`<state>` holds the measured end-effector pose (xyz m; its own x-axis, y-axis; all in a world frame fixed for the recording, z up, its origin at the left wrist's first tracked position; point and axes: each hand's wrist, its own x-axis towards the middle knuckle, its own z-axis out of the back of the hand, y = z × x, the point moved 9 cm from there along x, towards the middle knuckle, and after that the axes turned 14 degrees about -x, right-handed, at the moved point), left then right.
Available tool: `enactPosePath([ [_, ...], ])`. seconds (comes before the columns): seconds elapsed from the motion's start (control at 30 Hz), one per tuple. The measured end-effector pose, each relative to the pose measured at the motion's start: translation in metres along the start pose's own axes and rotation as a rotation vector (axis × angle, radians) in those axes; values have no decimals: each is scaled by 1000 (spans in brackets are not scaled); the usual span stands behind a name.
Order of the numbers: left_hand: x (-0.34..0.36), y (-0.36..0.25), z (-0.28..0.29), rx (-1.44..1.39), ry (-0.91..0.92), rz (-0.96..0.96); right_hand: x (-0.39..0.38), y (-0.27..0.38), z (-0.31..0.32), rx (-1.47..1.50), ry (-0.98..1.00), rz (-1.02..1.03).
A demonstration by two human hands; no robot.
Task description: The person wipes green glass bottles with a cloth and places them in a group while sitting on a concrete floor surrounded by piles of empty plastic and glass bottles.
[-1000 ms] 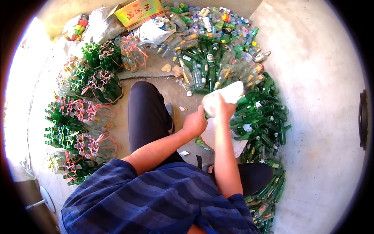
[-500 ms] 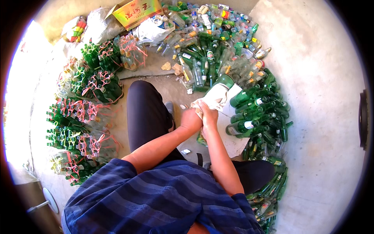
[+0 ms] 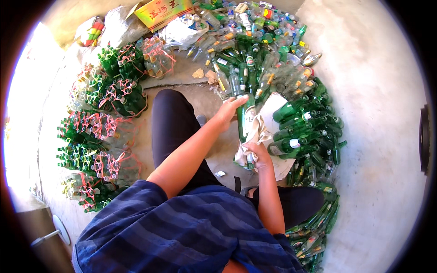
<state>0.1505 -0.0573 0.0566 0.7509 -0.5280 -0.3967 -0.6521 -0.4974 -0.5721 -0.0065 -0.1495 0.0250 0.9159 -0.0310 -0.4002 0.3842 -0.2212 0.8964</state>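
An upright-pointing green bottle with a white label (image 3: pixel 246 109) lies in my two hands between my knees. My left hand (image 3: pixel 227 111) is closed round the bottle's wide base end at the top. Lower down, my right hand (image 3: pixel 257 154) grips a crumpled cream cloth (image 3: pixel 257 129) around the bottle's neck. Behind them a pale board (image 3: pixel 276 169) lies beside a heap of loose green bottles (image 3: pixel 296 132) at my right.
Bundled bottles tied with pink and yellow cord (image 3: pixel 104 123) line my left side. Mixed bottles (image 3: pixel 268 27) are heaped at the back beside a yellow carton (image 3: pixel 161 13) and white sacks (image 3: pixel 123 27). A pale wall (image 3: pixel 373 136) bounds the right; paper scraps (image 3: pixel 198 73) lie ahead.
My hands were together on the cloth; now my left hand has moved up to the bottle's base, my right hand down to the neck, and more of the green glass and label shows.
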Motion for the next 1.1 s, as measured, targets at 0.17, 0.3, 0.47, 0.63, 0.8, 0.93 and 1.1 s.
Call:
enactPosePath([
  [0.17,4,27,-34,-264,330,131,2,-2,-4,120,48,4],
  [0.3,13,4,-35,-25,274,-270,27,30,-2,-135,-120,-7],
  [0.47,32,-5,7,-277,-38,-311,22,61,-2,-842,-350,195],
  [0.63,34,-11,32,-99,-190,-275,-15,10,-3,-991,-473,204],
  [0.8,35,18,23,-172,-69,-124,-18,-34,8,-304,-256,145],
  [0.93,35,34,-10,-408,137,130,-33,-33,-25,541,269,-61],
  [1.1,45,69,24,19,-33,31,-30,-47,-6,161,4,-106],
])
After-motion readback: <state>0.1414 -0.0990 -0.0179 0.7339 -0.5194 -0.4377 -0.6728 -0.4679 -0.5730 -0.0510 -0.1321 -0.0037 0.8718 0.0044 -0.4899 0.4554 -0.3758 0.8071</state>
